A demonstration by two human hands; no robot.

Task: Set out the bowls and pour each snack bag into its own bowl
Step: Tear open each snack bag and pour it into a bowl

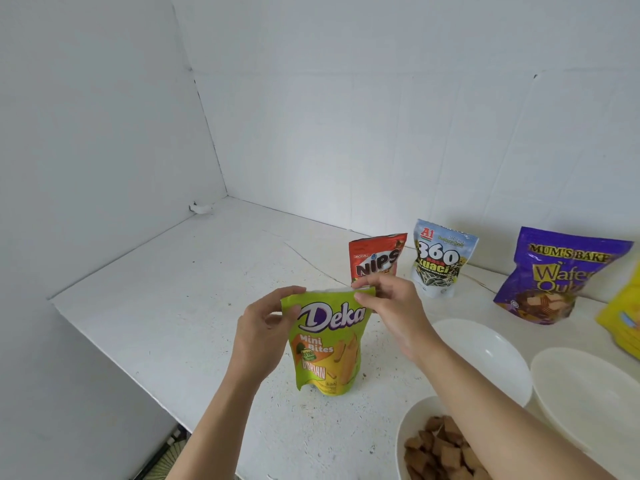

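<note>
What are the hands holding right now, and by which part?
The green Deka bag, by its top edge: the left hand pinches the upper left corner, the right hand the upper right corner.

I have the Deka bag (325,344) nearest me, mid-counter (173,289). Behind it, the Nips bag (375,259), Kuaci bag (438,259) and wafer bag (554,275) line the wall (346,133) (left to right). Two bowls (485,355) lie to its right; nearer me, a third bowl (403,431) holds snack pieces (440,448).

White tiled walls (346,116) meet in a corner upper left; white speckled counter (166,289) across centre; dark floor (162,455) bottom left.
</note>
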